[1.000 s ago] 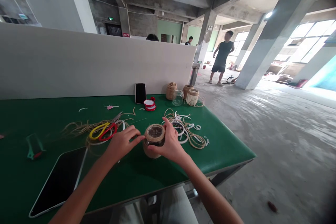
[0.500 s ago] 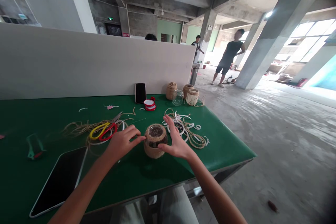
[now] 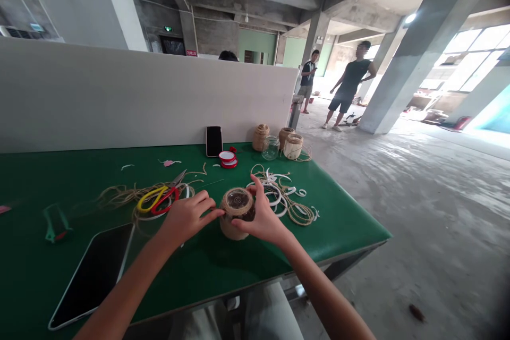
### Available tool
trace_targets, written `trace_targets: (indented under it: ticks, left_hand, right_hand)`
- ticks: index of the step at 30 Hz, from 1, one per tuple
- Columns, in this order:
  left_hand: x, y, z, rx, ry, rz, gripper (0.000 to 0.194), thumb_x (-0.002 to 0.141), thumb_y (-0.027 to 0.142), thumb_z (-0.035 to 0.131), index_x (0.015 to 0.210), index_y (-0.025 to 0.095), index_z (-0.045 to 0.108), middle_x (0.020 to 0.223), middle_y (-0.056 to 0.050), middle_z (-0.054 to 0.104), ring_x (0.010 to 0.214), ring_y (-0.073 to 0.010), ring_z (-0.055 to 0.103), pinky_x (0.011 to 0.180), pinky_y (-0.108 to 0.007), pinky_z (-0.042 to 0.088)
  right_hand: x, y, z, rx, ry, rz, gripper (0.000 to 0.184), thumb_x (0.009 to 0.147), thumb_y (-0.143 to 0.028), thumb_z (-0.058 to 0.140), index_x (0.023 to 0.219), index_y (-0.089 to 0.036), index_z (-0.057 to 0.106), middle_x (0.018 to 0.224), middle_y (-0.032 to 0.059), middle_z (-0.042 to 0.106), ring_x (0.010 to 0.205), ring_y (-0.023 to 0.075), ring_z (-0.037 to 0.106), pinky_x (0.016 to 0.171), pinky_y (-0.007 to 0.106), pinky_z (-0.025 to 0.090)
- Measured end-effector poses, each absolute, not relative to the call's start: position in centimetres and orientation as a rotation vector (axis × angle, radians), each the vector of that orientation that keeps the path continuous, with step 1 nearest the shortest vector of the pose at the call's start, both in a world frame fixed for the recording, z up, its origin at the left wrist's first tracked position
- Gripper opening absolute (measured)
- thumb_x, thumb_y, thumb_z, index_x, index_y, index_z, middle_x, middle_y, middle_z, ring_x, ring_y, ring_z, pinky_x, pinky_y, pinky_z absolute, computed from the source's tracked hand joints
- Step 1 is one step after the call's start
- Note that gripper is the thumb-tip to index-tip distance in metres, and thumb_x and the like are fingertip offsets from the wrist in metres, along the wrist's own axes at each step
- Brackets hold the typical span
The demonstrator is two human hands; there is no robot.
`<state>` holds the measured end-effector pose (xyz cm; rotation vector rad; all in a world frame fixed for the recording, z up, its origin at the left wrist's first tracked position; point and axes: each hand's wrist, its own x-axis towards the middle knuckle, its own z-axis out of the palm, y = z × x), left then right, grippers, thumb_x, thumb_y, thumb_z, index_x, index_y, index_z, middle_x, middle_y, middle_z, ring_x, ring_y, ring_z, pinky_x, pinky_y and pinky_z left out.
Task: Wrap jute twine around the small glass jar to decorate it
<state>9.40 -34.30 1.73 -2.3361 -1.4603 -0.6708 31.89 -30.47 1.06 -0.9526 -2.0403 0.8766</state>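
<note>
A glass jar (image 3: 231,229) stands on the table, wrapped in brown twine around its upper rim and lower part, with dark bare glass between the bands. My left hand (image 3: 195,215) is at its left side, thumb and forefinger pinched on the twine there. From the right, my right hand (image 3: 265,218) grips the jar, thumb across the front and fingers behind it. The far fingertips are partly hidden. Left of my left hand lie scissors (image 3: 146,200) with red and yellow handles, over a tangle of twine (image 3: 119,194).
Loops of twine and white strip (image 3: 300,212) lie right of the jar. Behind are tape rolls (image 3: 227,157), a phone (image 3: 214,141), a bare glass jar (image 3: 271,147) and several wrapped jars (image 3: 261,137). A tablet (image 3: 93,276) lies front left. Two people stand beyond the white partition (image 3: 151,98).
My right hand has moved left and closed around the jar. My left fingertips have shifted slightly right, against its side. In the background, one person has stepped into fuller view.
</note>
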Motion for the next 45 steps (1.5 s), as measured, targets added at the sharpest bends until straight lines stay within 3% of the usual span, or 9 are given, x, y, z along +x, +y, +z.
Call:
trace_targets:
  ticks: [5, 9, 13, 16, 20, 26, 33, 39, 45]
  left_hand:
    - [9.6, -34.3, 1.8, -2.327, -1.432, -0.636, 0.039, 0.091, 0.049, 0.043, 0.075, 0.018, 0.061, 0.075, -0.001, 0.059, 0.058, -0.0096, 0.054, 0.051, -0.022, 0.031]
    - [9.6, -34.3, 1.6, -2.347, -1.455, -0.664, 0.038, 0.091, 0.048, 0.042, 0.076, 0.019, 0.061, 0.076, -0.001, 0.06, 0.06, -0.0098, 0.055, 0.052, -0.022, 0.031]
    - [9.7, -34.4, 1.6, -2.361, -1.494, -0.681, 0.038, 0.091, 0.048, 0.042, 0.077, 0.018, 0.061, 0.077, -0.001, 0.06, 0.061, -0.01, 0.056, 0.053, -0.022, 0.031]
    - [9.7, -34.4, 1.6, -2.367, -1.506, -0.703, 0.038, 0.091, 0.048, 0.042, 0.077, 0.018, 0.061, 0.076, 0.0, 0.06, 0.061, -0.0099, 0.056, 0.054, -0.022, 0.032]
    - [9.7, -34.2, 1.6, -2.37, -1.51, -0.74, 0.039, 0.091, 0.048, 0.042, 0.076, 0.018, 0.061, 0.076, -0.001, 0.06, 0.061, -0.0097, 0.056, 0.054, -0.021, 0.033]
    - [9.8, -34.2, 1.5, -2.385, -1.505, -0.733, 0.041, 0.091, 0.049, 0.042, 0.076, 0.017, 0.061, 0.076, -0.002, 0.06, 0.062, -0.011, 0.057, 0.052, -0.021, 0.032]
    - [9.9, -34.3, 1.3, -2.396, -1.516, -0.717, 0.04, 0.091, 0.049, 0.041, 0.076, 0.017, 0.061, 0.076, -0.001, 0.059, 0.063, -0.011, 0.058, 0.053, -0.021, 0.034]
    - [9.5, -34.2, 1.4, -2.409, -1.505, -0.728, 0.04, 0.09, 0.051, 0.042, 0.077, 0.018, 0.061, 0.077, -0.001, 0.06, 0.064, -0.0115, 0.058, 0.054, -0.022, 0.035]
    - [9.3, -34.2, 1.3, -2.44, -1.519, -0.703, 0.039, 0.09, 0.05, 0.043, 0.077, 0.018, 0.061, 0.077, -0.001, 0.06, 0.066, -0.012, 0.059, 0.056, -0.022, 0.035]
  right_hand:
    - [33.7, -29.6, 1.2, -0.756, -2.127, 0.998, 0.097, 0.07, -0.027, 0.067, 0.145, -0.025, 0.005, 0.138, 0.0099, 0.039, 0.13, 0.0284, 0.035, 0.11, 0.049, 0.021]
    - [34.0, -29.8, 1.2, -0.845, -2.142, 0.904, 0.099, 0.072, -0.043, 0.068, 0.145, -0.024, 0.005, 0.15, 0.0113, 0.019, 0.138, 0.0309, 0.02, 0.111, 0.049, 0.019]
    - [32.8, -30.7, 1.2, -1.002, -2.104, 0.721, 0.113, 0.058, -0.052, 0.076, 0.144, -0.026, 0.008, 0.138, 0.011, 0.036, 0.13, 0.0314, 0.033, 0.11, 0.051, 0.019]
    - [31.9, -31.2, 1.4, -1.069, -2.072, 0.627, 0.11, 0.057, -0.049, 0.077, 0.143, -0.026, 0.012, 0.124, 0.0097, 0.045, 0.12, 0.031, 0.041, 0.107, 0.053, 0.022]
    - [31.7, -31.2, 1.6, -1.056, -2.058, 0.672, 0.099, 0.064, -0.04, 0.072, 0.143, -0.026, 0.013, 0.122, 0.009, 0.045, 0.118, 0.0296, 0.043, 0.104, 0.05, 0.028]
    - [32.4, -30.3, 1.8, -0.794, -2.126, 0.951, 0.093, 0.069, -0.024, 0.066, 0.141, -0.028, 0.007, 0.129, 0.0068, 0.046, 0.124, 0.0256, 0.041, 0.109, 0.048, 0.019]
    - [32.1, -30.5, 1.2, -0.963, -2.067, 0.803, 0.101, 0.062, -0.043, 0.075, 0.141, -0.028, 0.015, 0.132, 0.01, 0.04, 0.125, 0.03, 0.037, 0.107, 0.05, 0.022]
    - [32.1, -30.3, 1.0, -0.955, -2.035, 0.84, 0.095, 0.063, -0.036, 0.074, 0.139, -0.027, 0.018, 0.12, 0.0073, 0.045, 0.114, 0.0268, 0.045, 0.103, 0.047, 0.03]
    - [32.7, -29.1, 0.9, -0.639, -1.944, 1.232, 0.087, 0.067, -0.023, 0.069, 0.136, -0.028, 0.016, 0.127, 0.0064, 0.044, 0.119, 0.0223, 0.046, 0.104, 0.039, 0.034]
